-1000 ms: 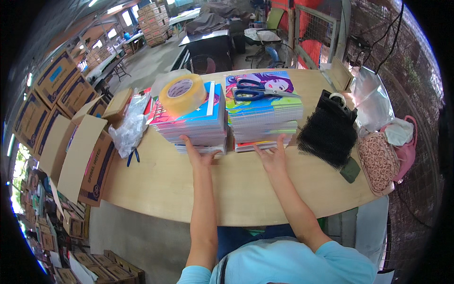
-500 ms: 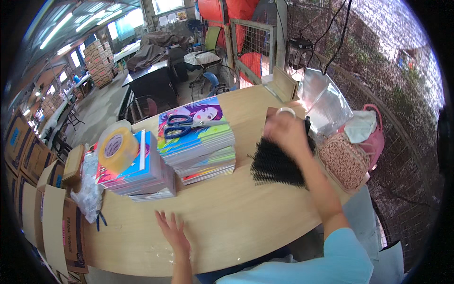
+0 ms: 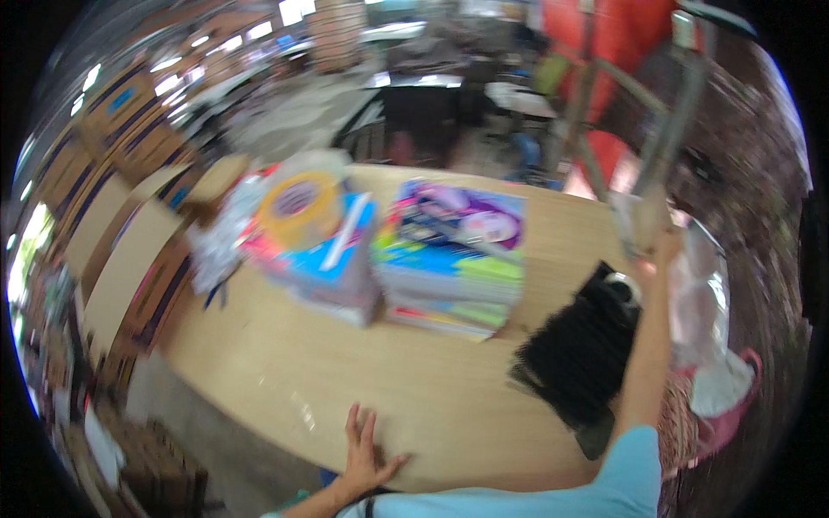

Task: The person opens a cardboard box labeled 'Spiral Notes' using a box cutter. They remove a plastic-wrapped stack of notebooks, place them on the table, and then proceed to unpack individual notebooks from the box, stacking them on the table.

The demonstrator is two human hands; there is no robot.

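Observation:
My left hand [image 3: 370,457] is at the near edge of the table [image 3: 371,363], its fingers spread and holding nothing. My right arm stretches out to the far right corner. There my right hand [image 3: 661,250] is beside clear plastic sheets [image 3: 698,285] and a tan board-like piece [image 3: 649,217]; motion blur hides what its fingers do. To the left of that arm lies a bundle of black spiral binding coils [image 3: 574,358]. A white ring-shaped roll [image 3: 623,292] rests at the bundle's far end.
Two stacks of colourful notebooks stand mid-table: a left stack [image 3: 332,289] under a large yellowish tape roll [image 3: 300,210], and a right stack [image 3: 453,289] with scissors [image 3: 432,226] on top. Open cartons [image 3: 142,276] line the left. A patterned bag [image 3: 678,423] sits far right.
My view has swung left and blurred. My right hand has left the coils for the far right corner. My left hand stays open, now near the table's front edge.

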